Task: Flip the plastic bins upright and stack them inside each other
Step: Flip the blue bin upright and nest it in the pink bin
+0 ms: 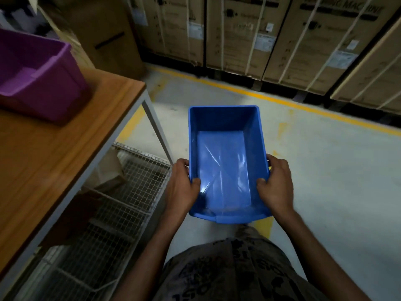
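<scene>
A blue plastic bin [225,157] is held upright in front of me, above the floor, its empty inside facing up. My left hand [182,187] grips its left rim with the thumb inside. On the opposite rim my right hand [276,181] grips the same way. A purple plastic bin [43,83] stands upright on the wooden table [65,148] at the far left, apart from the blue one.
Wire mesh baskets [121,203] sit under the table, whose white metal leg [156,127] stands left of the blue bin. Large strapped cardboard boxes [282,40] line the back behind a yellow floor line [282,101]. Grey concrete floor [336,181] lies to the right.
</scene>
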A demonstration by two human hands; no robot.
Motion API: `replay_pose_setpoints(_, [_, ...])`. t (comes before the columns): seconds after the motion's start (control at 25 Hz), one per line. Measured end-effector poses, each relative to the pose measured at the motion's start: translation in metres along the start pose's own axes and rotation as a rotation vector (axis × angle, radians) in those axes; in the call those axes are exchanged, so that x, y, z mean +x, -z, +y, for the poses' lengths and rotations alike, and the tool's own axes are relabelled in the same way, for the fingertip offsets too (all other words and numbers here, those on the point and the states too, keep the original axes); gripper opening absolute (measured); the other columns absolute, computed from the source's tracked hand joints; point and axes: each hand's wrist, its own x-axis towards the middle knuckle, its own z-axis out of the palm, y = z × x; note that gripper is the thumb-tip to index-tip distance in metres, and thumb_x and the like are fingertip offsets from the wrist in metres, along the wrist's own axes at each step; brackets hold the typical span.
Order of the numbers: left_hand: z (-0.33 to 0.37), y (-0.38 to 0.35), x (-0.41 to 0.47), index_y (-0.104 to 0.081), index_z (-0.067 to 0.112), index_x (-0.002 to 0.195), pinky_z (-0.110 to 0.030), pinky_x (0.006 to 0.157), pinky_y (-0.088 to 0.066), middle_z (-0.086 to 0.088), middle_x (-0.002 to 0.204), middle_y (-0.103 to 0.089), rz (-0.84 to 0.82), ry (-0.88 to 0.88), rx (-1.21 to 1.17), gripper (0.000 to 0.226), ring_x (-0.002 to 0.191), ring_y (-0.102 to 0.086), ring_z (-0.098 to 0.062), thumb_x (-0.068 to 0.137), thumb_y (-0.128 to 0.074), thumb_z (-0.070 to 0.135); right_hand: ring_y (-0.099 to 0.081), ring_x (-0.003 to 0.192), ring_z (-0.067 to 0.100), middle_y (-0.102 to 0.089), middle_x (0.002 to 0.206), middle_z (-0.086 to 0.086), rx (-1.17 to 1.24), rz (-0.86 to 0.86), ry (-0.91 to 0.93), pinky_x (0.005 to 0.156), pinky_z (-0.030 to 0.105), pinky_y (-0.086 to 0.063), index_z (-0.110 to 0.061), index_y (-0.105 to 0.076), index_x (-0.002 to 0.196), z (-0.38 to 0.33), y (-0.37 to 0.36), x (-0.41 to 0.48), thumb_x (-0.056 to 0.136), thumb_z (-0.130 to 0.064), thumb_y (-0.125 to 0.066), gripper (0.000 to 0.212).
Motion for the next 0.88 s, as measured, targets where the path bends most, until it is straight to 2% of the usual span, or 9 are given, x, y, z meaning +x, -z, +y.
replay_pose_setpoints(0.16, [0.029, -0.003, 0.059, -0.049, 0.018, 0.12, -0.032, 0.064, -0.039, -0.002, 0.107, -0.056, 0.172, 0.1, 0.006, 0.037, 0.082, -0.059, -0.022, 0.084, -0.06, 0.015, -0.059, 0.098, 0.021, -0.053, 0.124, 0.003, 0.07, -0.101, 0.135, 0.085, 0.032, -0.048, -0.021, -0.056, 0.141, -0.029, 0.002, 0.097, 0.074, 0.002, -0.065, 0.071])
replay_pose_setpoints(0.24, [0.05, -0.002, 0.083, -0.051, 0.017, 0.122, -0.031, 0.066, -0.039, -0.003, 0.108, -0.056, 0.253, 0.137, -0.026, 0.038, 0.084, -0.059, -0.021, 0.085, -0.06, 0.014, -0.058, 0.087, 0.015, -0.053, 0.118, 0.0, 0.116, -0.157, 0.203, 0.081, 0.029, -0.047, -0.022, -0.059, 0.136, -0.051, 0.011, 0.145, 0.074, 0.002, -0.067, 0.067])
replay_pose_setpoints(0.32, [0.072, 0.006, 0.104, -0.055, 0.017, 0.123, -0.03, 0.067, -0.04, -0.003, 0.104, -0.059, 0.34, 0.155, -0.058, 0.039, 0.083, -0.059, -0.019, 0.084, -0.06, 0.015, -0.057, 0.076, 0.007, -0.057, 0.111, -0.002, 0.156, -0.217, 0.268, 0.073, 0.02, -0.044, -0.021, -0.065, 0.129, -0.076, 0.021, 0.191, 0.073, 0.003, -0.068, 0.061])
replay_pose_setpoints(0.4, [0.096, 0.02, 0.119, -0.06, 0.02, 0.117, -0.034, 0.065, -0.046, 0.0, 0.092, -0.061, 0.426, 0.179, -0.147, 0.038, 0.076, -0.059, -0.019, 0.079, -0.06, 0.023, -0.057, 0.069, 0.001, -0.063, 0.095, -0.005, 0.208, -0.28, 0.282, 0.066, 0.016, -0.043, -0.019, -0.07, 0.121, -0.104, 0.032, 0.233, 0.072, 0.002, -0.068, 0.053])
replay_pose_setpoints(0.48, [0.114, 0.038, 0.127, -0.064, 0.025, 0.108, -0.037, 0.067, -0.05, 0.005, 0.082, -0.06, 0.502, 0.238, -0.243, 0.034, 0.068, -0.058, -0.015, 0.075, -0.06, 0.028, -0.055, 0.055, 0.005, -0.064, 0.072, -0.011, 0.303, -0.358, 0.255, 0.06, 0.02, -0.047, -0.017, -0.074, 0.115, -0.134, 0.04, 0.262, 0.07, 0.0, -0.066, 0.048])
replay_pose_setpoints(0.56, [0.127, 0.058, 0.131, -0.064, 0.033, 0.097, -0.037, 0.068, -0.052, 0.009, 0.078, -0.059, 0.567, 0.3, -0.359, 0.025, 0.066, -0.057, -0.011, 0.072, -0.063, 0.028, -0.054, 0.046, 0.001, -0.064, 0.066, -0.008, 0.381, -0.439, 0.248, 0.049, 0.018, -0.048, -0.016, -0.074, 0.113, -0.163, 0.049, 0.278, 0.074, 0.004, -0.064, 0.045])
replay_pose_setpoints(0.64, [0.136, 0.082, 0.132, -0.064, 0.033, 0.091, -0.031, 0.065, -0.05, 0.011, 0.074, -0.058, 0.625, 0.314, -0.454, 0.022, 0.063, -0.057, -0.004, 0.073, -0.068, 0.021, -0.056, 0.048, 0.0, -0.068, 0.077, 0.0, 0.431, -0.524, 0.292, 0.045, 0.012, -0.047, -0.017, -0.073, 0.112, -0.191, 0.056, 0.286, 0.078, 0.011, -0.061, 0.046])
replay_pose_setpoints(0.72, [0.145, 0.109, 0.129, -0.069, 0.026, 0.094, -0.019, 0.06, -0.049, 0.012, 0.071, -0.059, 0.683, 0.307, -0.545, 0.024, 0.06, -0.058, 0.003, 0.081, -0.072, 0.006, -0.06, 0.059, 0.006, -0.071, 0.086, 0.004, 0.495, -0.595, 0.345, 0.048, 0.014, -0.048, -0.018, -0.073, 0.112, -0.22, 0.059, 0.288, 0.079, 0.014, -0.059, 0.047])
replay_pose_setpoints(0.88, [0.158, 0.165, 0.118, -0.07, 0.013, 0.114, -0.02, 0.062, -0.056, -0.009, 0.095, -0.072, 0.821, 0.257, -0.676, 0.026, 0.074, -0.07, -0.008, 0.089, -0.07, 0.006, -0.062, 0.062, 0.007, -0.072, 0.085, -0.002, 0.593, -0.693, 0.44, 0.05, 0.018, -0.051, -0.022, -0.075, 0.106, -0.288, 0.048, 0.283, 0.078, 0.013, -0.059, 0.048])
